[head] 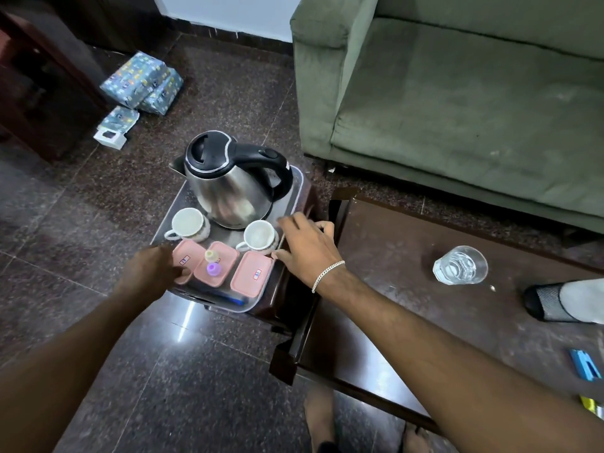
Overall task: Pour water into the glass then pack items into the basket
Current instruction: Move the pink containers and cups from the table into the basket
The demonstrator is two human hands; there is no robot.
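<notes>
A clear tray (295,188) sits on a small dark stool and holds a steel kettle (228,184) with a black handle, two white cups (188,223) (260,235) and three pink-lidded boxes (251,273). Two small bottle caps rest on the middle box (214,266). My left hand (150,273) is at the tray's left front edge, touching the left box. My right hand (307,246) hovers over the tray's right edge with fingers spread, holding nothing. A glass of water (461,264) stands on the brown table (392,256) to the right.
A green sofa (457,93) stands behind the table. Wrapped boxes (143,80) lie on the floor at the back left. A black and white object (562,299) and a blue item (585,367) lie at the table's right side. My feet show below.
</notes>
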